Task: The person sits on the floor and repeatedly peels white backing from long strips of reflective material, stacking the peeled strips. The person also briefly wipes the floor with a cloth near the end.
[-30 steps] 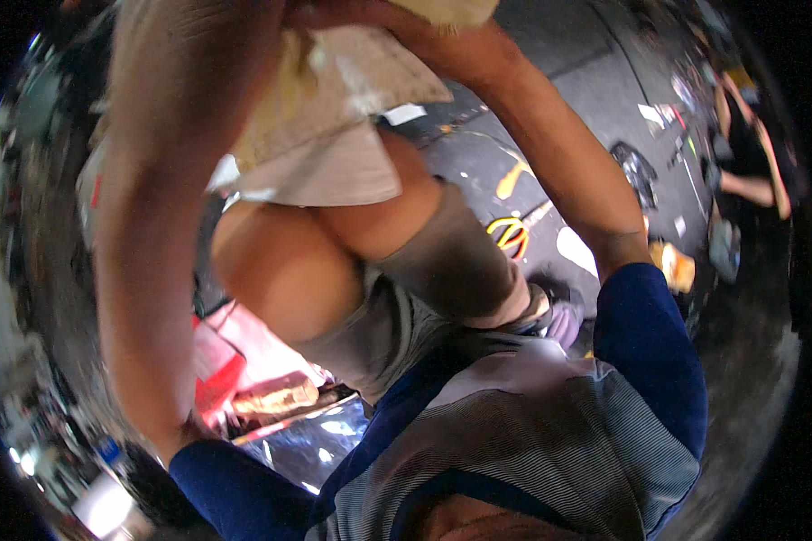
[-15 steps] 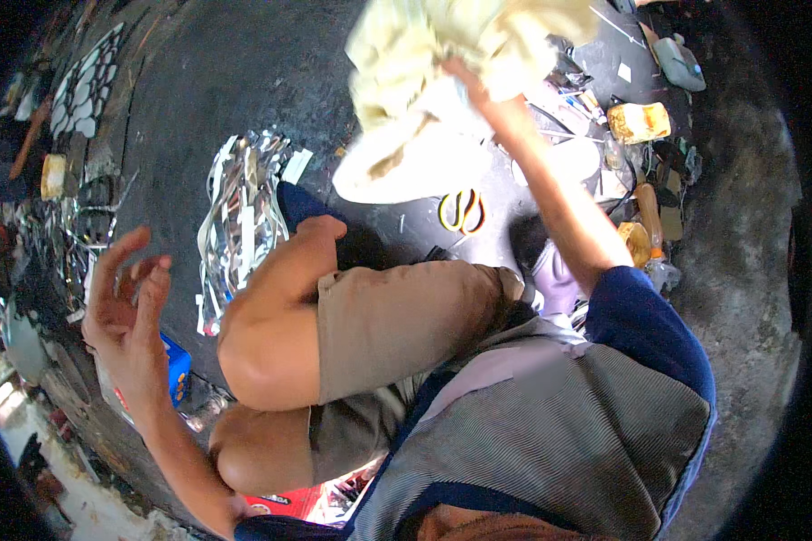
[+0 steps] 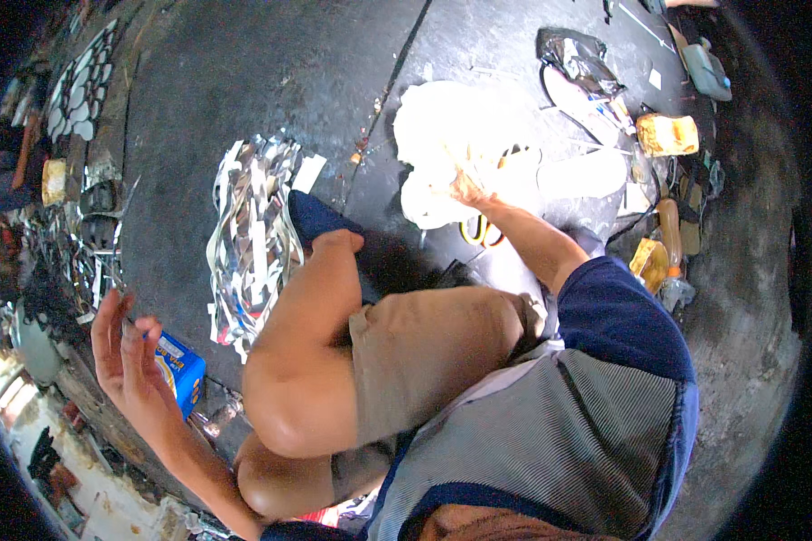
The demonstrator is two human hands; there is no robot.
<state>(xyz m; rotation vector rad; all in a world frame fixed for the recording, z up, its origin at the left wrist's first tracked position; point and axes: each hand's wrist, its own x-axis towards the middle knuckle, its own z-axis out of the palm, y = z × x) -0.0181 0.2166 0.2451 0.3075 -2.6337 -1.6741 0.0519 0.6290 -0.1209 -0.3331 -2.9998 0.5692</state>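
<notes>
My right hand (image 3: 471, 187) reaches down into a glaring white cloth (image 3: 438, 122) on the dark floor. Its fingers close on the cloth's near part, though glare washes out their tips. Just beside that wrist lie scissors (image 3: 481, 233) with yellow-and-black handles, partly covered by the cloth and forearm. My left hand (image 3: 131, 356) is raised at the left, holding nothing, with loosely bent fingers apart. Behind it stands a blue box (image 3: 182, 371), partly hidden by the hand. A heap of shiny silver strips (image 3: 254, 239) lies between my left hand and the white cloth.
My bent legs (image 3: 302, 397) and a dark blue slipper (image 3: 320, 215) are in front of me. At right are a black plastic bag (image 3: 579, 59), a yellowish block (image 3: 668, 135), a brownish bottle (image 3: 669, 230) and a translucent jug (image 3: 706, 72). Clutter lines the far left.
My right hand has come down and nearer with the cloth, which was lifted and blurred at the top. The black bag behind it now shows. My left hand has dropped slightly.
</notes>
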